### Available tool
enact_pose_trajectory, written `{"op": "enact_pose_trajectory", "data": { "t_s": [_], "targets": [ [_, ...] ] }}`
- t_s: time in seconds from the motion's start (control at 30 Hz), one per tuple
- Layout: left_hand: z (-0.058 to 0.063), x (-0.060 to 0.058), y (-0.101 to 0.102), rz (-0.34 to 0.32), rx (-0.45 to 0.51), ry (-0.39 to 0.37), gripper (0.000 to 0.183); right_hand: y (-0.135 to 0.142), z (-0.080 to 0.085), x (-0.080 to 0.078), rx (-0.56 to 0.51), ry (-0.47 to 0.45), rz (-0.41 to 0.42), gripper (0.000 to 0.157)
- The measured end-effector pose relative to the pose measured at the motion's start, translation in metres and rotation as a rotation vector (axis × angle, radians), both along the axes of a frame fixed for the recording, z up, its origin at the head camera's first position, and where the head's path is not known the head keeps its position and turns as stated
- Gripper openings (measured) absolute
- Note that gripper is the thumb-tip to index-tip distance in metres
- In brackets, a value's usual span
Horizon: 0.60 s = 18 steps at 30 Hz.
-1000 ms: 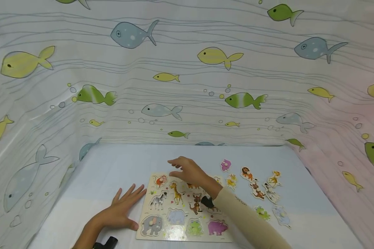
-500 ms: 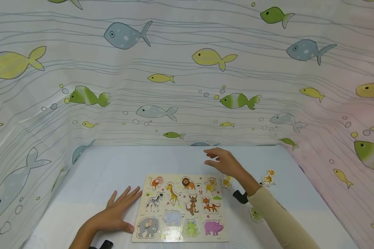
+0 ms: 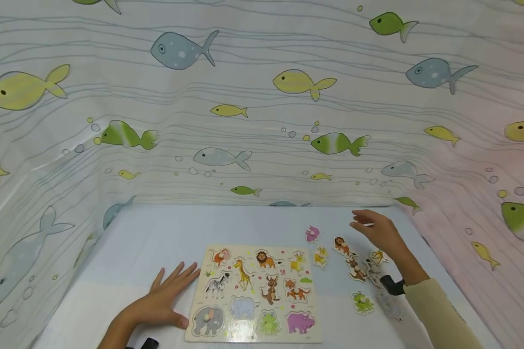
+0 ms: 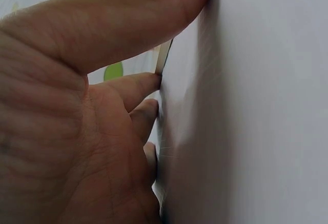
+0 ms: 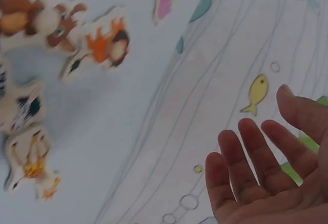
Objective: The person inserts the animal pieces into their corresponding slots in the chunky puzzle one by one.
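My left hand (image 3: 159, 303) rests with spread fingers on the white table, thumb and fingertips at the left edge of a wooden animal puzzle board (image 3: 257, 337). In the left wrist view, the fingers (image 4: 141, 88) lie against the tabletop beside the board's edge. An elephant piece (image 3: 208, 321) and a monkey piece (image 3: 220, 257) sit in their slots. My right hand (image 3: 380, 232) hovers over the far right of the table, holding nothing, its fingers relaxed. Below it lie a giraffe piece (image 5: 33, 157), a zebra piece (image 5: 23, 106) and a lion piece (image 5: 107, 44).
Loose to the board's right are a pink hippo piece (image 3: 312, 234), a yellow goat-like piece (image 3: 320, 257), a kangaroo piece (image 3: 356, 269), a frog piece (image 3: 363, 303) and a pale blue-grey piece (image 3: 388, 305). A fish-print curtain (image 3: 253, 131) surrounds the table.
My right hand has swept right from above the board's top edge to over the loose pieces, carrying nothing visible. My left hand has stayed by the board's left edge.
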<state>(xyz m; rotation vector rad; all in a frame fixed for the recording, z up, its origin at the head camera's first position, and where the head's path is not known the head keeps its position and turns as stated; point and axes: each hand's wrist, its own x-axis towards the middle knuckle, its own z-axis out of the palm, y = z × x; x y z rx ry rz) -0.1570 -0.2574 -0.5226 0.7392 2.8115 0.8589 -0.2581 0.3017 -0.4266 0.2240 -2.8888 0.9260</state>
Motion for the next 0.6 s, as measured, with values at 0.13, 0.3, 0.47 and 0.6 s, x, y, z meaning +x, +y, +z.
{"op": "enact_pose_trajectory", "data": {
  "t_s": [0.13, 0.3, 0.47, 0.6],
  "targets": [
    [-0.003, 0.002, -0.001, -0.005, 0.006, 0.020, 0.113, 0.037, -0.013, 0.006, 0.040, 0.016, -0.056, 0.053],
    [-0.004, 0.004, -0.002, -0.015, 0.002, 0.057, 0.113, 0.070, -0.030, 0.011, 0.072, 0.003, -0.137, 0.056],
    [-0.002, 0.002, 0.000, -0.014, -0.005, 0.066, 0.114, 0.082, -0.046, 0.013, 0.024, -0.065, -0.187, 0.058],
    [-0.005, 0.000, 0.000, -0.019, -0.003, 0.074, 0.114, 0.085, -0.057, 0.015, -0.028, -0.131, -0.209, 0.061]
  ]
}}
